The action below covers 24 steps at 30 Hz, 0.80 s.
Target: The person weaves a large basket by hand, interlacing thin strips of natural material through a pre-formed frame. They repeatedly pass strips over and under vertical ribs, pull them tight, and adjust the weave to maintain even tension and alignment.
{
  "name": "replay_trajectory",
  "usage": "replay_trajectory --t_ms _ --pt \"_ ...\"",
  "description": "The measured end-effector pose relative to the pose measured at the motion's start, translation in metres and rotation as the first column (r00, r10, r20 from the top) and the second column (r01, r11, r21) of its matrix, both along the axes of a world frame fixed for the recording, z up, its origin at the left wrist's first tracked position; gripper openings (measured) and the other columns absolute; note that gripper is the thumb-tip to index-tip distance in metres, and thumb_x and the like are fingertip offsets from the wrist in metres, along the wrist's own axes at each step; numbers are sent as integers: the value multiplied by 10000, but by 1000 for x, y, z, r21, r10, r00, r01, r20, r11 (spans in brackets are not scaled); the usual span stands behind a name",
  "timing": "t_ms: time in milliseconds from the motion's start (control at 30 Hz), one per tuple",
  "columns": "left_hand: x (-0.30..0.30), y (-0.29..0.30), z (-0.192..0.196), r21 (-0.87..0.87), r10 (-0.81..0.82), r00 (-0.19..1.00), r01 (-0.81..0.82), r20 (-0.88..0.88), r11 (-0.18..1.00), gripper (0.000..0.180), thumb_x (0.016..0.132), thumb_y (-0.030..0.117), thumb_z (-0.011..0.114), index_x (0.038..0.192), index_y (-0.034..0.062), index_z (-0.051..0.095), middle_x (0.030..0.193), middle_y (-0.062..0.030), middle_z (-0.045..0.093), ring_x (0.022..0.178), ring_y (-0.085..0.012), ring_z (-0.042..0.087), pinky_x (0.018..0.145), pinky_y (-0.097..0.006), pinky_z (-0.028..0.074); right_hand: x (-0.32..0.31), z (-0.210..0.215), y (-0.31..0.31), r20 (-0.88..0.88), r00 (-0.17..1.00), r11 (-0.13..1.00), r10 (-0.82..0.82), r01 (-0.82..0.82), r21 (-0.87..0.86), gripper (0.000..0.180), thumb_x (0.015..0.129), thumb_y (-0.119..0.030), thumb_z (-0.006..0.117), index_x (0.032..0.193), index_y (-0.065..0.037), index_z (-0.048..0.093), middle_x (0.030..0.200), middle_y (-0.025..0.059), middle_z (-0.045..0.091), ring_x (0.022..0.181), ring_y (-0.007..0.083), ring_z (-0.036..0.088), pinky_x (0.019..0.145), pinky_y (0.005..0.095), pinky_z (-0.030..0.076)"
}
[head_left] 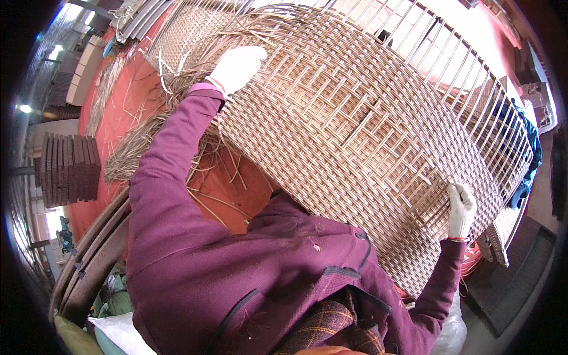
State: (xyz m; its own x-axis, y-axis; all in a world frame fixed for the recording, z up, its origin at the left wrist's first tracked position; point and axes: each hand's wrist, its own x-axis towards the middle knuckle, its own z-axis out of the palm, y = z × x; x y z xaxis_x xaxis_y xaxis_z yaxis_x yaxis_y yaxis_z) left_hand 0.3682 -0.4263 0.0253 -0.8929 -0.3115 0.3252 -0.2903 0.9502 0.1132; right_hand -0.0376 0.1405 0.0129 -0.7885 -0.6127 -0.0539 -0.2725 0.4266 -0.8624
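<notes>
Between the two gloved hands stretches a tan woven panel (355, 130), its long axis running from upper left to lower right. Left hand (236, 66) rests flat on the weave; right hand (460, 208) grips the lower edge.

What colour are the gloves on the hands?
White, on both the left hand and the right hand, touching the woven rattan panel. Seen best in the head view.

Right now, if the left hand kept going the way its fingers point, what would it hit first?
The left hand already rests on the woven panel, fingers pointing up and right along it. Going on, it would likely slide over more weave before reaching the bare ribs, though depth is unclear.
</notes>
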Motion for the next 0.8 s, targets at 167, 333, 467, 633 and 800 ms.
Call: replay_trajectory --t_ms 167,333,467,633,800 --pt "13 -20 21 -162 136 959 -98 249 982 247 944 171 646 1123 60 775 1146 -147 767 1016 -316 741 943 -409 583 1 2 -1 13 1000 1000 21 -22 17 150 1008 -87 712 1050 53 745 907 -28 640 842 62 542 777 236 437" --pt "16 -39 21 -297 47 765 193 642 935 182 909 200 672 995 105 801 961 -148 771 860 -332 740 821 -451 583 -1 2 -2 3 1000 996 -19 19 82 133 998 -81 705 997 51 721 861 -36 598 820 61 519 752 240 417" --pt "-4 -64 29 -247 -87 741 330 666 911 177 905 230 657 841 105 766 862 -145 742 814 -366 715 775 -473 570 -1 0 0 -50 998 998 30 -27 51 141 991 -79 705 974 61 702 862 -28 593 814 67 509 752 247 417" --pt "-27 -76 43 241 -114 559 -158 821 958 180 821 217 684 808 70 787 834 -174 755 790 -352 749 749 -452 593 0 0 1 5 1000 1000 -4 4 21 95 984 -41 716 1026 44 730 908 -22 621 856 66 551 781 237 439" --pt "-41 -63 49 -346 95 747 187 658 919 224 918 183 601 944 74 796 910 -169 779 838 -382 755 805 -467 613 8 0 -1 -84 996 1000 9 -10 -6 99 980 -25 723 1062 23 749 942 -18 651 879 67 592 830 227 472"
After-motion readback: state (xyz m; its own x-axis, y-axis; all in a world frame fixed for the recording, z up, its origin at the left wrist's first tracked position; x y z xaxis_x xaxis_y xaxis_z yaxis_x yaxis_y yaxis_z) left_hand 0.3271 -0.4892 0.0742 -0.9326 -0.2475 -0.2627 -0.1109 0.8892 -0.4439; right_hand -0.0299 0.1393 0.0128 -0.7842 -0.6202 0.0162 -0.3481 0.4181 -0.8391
